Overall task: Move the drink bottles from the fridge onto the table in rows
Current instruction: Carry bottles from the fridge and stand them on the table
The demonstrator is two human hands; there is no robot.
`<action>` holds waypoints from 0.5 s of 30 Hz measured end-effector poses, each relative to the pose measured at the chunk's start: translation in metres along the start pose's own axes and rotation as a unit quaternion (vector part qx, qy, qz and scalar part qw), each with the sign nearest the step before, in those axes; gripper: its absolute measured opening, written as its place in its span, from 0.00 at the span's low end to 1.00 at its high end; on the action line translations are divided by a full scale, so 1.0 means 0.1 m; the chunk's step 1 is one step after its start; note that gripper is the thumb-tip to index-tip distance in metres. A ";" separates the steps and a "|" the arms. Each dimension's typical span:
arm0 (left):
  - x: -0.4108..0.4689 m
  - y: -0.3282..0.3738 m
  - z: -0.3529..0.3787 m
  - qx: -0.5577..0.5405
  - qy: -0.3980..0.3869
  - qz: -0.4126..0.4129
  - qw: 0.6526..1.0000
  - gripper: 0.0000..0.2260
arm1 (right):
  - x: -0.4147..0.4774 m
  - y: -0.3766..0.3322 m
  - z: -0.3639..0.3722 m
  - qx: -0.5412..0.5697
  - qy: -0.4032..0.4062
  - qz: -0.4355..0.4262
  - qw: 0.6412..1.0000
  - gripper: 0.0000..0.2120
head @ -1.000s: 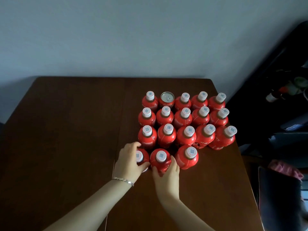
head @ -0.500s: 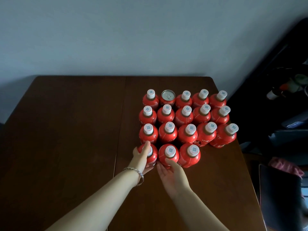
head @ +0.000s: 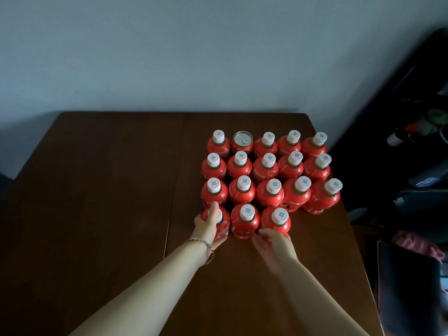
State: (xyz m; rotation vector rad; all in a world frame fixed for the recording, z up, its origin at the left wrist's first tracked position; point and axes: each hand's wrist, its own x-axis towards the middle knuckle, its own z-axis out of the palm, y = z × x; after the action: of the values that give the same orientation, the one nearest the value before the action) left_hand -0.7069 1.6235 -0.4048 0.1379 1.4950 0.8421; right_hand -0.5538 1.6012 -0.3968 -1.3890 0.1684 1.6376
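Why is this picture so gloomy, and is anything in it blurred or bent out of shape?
Head view: the light is dim and soft, so the table looks very dark; the right hand is smeared by motion blur, while the left hand gripping the front-left bottle is sharper; the wide lens makes the rightmost bottle lean outward.
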 end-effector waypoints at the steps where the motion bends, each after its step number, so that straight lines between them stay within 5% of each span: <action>1: -0.02 0.01 0.00 0.011 0.004 0.001 1.000 0.33 | 0.02 -0.02 -0.01 -0.016 -0.001 -0.007 1.000 0.24; 7: -0.15 0.02 0.06 0.027 0.023 0.005 0.999 0.34 | 0.10 -0.05 -0.09 -0.217 0.001 0.005 0.976 0.26; 11: -0.23 0.05 0.08 0.043 0.044 0.008 0.998 0.34 | 0.03 -0.05 -0.09 -0.257 -0.050 0.068 0.963 0.13; 15: -0.42 0.09 0.06 0.195 0.072 -0.011 0.978 0.37 | -0.11 0.01 0.04 -0.280 -0.079 0.052 0.955 0.13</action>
State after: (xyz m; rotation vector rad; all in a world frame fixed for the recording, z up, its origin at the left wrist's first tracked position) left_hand -0.6987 1.6090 -0.3648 0.3575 1.7850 0.5406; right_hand -0.5585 1.5967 -0.3869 -1.6711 -0.3507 1.9689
